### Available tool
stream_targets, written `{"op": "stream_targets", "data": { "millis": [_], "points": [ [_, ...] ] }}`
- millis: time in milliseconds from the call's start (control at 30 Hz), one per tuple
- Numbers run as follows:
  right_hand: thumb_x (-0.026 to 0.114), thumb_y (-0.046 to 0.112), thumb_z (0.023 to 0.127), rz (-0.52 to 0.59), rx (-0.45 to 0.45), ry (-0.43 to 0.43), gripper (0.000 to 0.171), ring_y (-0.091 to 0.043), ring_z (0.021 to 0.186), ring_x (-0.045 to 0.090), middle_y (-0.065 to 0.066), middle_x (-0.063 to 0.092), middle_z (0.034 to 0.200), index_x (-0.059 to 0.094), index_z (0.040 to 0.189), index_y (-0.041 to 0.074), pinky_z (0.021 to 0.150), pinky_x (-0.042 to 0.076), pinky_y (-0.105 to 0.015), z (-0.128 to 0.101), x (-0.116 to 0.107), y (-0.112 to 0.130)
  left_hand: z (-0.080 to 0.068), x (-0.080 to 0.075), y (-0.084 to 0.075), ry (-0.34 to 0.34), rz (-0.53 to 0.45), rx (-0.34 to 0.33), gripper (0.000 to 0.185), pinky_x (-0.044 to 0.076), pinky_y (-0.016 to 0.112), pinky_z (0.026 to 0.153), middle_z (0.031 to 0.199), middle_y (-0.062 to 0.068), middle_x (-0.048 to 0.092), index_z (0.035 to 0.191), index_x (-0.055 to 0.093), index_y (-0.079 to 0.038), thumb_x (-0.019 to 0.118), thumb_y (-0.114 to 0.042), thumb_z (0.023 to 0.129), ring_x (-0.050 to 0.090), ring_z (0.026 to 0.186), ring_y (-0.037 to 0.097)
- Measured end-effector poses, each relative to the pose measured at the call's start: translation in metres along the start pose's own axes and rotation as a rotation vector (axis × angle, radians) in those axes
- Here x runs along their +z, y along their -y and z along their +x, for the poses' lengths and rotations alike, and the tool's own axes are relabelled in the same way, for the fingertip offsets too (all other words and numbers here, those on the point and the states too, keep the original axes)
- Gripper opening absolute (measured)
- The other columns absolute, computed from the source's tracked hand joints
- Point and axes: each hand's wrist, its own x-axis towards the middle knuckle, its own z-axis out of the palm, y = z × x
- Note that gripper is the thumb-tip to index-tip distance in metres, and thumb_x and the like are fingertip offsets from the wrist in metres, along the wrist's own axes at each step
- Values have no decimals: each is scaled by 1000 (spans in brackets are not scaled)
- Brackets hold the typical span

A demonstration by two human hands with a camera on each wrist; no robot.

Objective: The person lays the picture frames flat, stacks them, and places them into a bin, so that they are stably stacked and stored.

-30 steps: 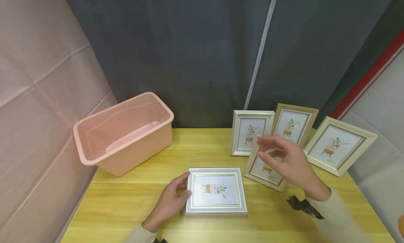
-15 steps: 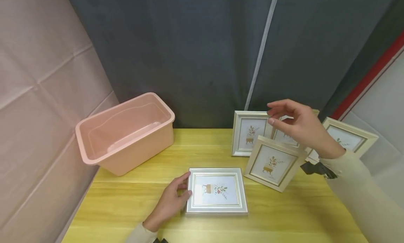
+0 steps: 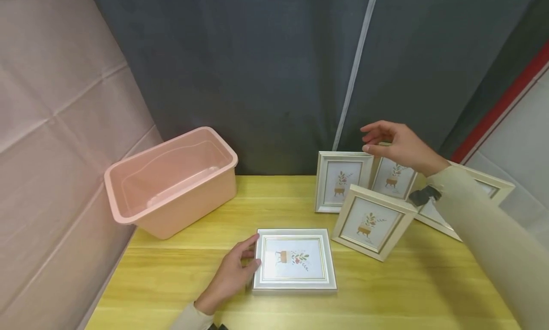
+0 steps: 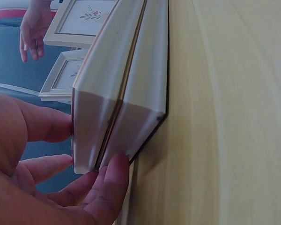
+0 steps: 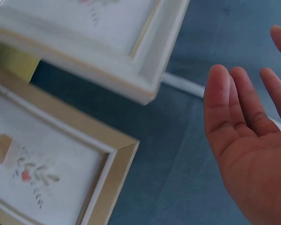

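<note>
A white picture frame [image 3: 294, 259] lies flat on the wooden table [image 3: 180, 273]. My left hand [image 3: 245, 259] holds its left edge; in the left wrist view the thumb and fingers [image 4: 110, 176] clasp the frame's corner [image 4: 122, 103]. My right hand [image 3: 377, 138] hovers with relaxed, spread fingers just over the top of a gold frame [image 3: 393, 176] standing at the back. In the right wrist view the open palm [image 5: 246, 136] is apart from the gold frame [image 5: 51, 164].
A white frame [image 3: 341, 180] stands left of the gold one, another [image 3: 371, 221] leans in front, and a fourth [image 3: 493, 186] is partly hidden by my right sleeve. An empty pink bin [image 3: 171, 180] sits at the back left. A dark curtain hangs behind the table.
My right hand rose from over the front leaning frame and reached back to above the gold frame's top edge. The left hand and flat frame have not moved.
</note>
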Motion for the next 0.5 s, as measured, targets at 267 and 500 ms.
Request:
{"op": "stream_targets", "data": {
  "millis": [267, 500],
  "points": [
    [74, 36, 101, -5, 67, 145, 58, -25, 129, 56, -11, 57, 149, 54, 151, 15, 86, 56, -25, 19, 3, -21, 1, -1, 0, 8, 2, 2, 65, 62, 32, 92, 152, 14, 55, 161, 45, -25, 70, -18, 102, 58, 130, 34],
    [75, 34, 100, 27, 127, 219, 62, -30, 133, 55, -14, 52, 157, 51, 153, 13, 95, 59, -45, 28, 9, -43, -1, 0, 1, 22, -10, -4, 65, 62, 29, 87, 152, 16, 55, 161, 45, -27, 70, -20, 102, 57, 130, 35]
  ]
}}
